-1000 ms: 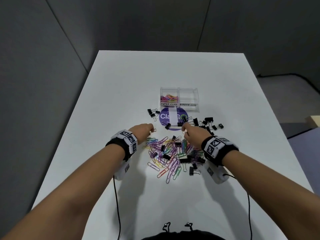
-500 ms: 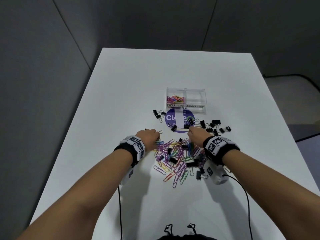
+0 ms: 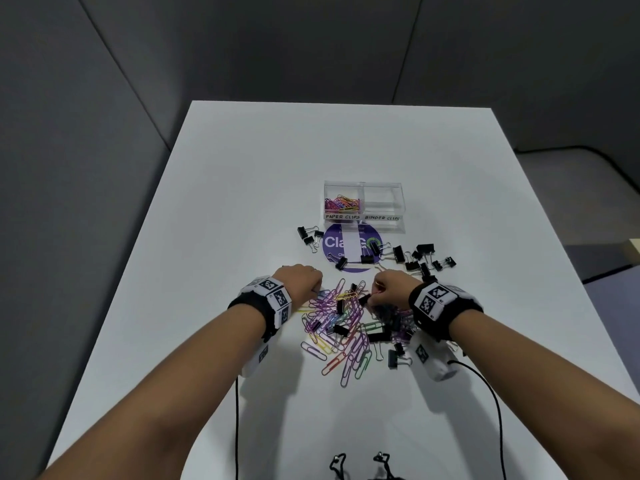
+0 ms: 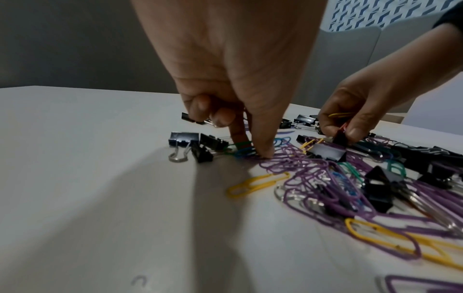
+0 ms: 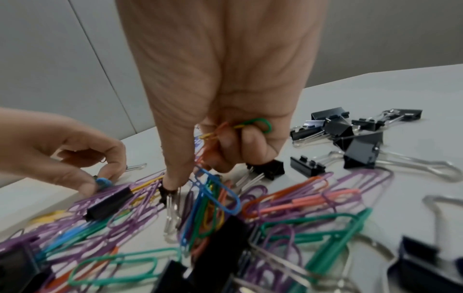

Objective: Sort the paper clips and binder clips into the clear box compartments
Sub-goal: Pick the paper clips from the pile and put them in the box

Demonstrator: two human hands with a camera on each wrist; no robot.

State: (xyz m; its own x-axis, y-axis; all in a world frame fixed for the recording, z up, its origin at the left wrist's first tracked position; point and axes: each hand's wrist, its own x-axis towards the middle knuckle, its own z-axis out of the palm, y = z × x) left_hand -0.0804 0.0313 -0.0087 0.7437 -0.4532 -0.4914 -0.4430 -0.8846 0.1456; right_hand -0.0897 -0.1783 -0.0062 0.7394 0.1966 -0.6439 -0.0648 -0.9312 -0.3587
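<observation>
- White table (image 3: 242,202): carries everything.
- Clear box (image 3: 363,206), mid-table toward far edge: paper clips in its left compartment, right one w/o clips.
- Mixed pile of paper clips (image 3: 341,327) & black binder clips (image 3: 419,256), between box & near edge.
- My left hand (image 3: 300,280): thumb & finger pinching blue/green paper clips at pile's left side.
- My right hand (image 3: 393,289): curled round a few paper clips, thumb tip on a small binder clip (image 5: 166,191).
</observation>
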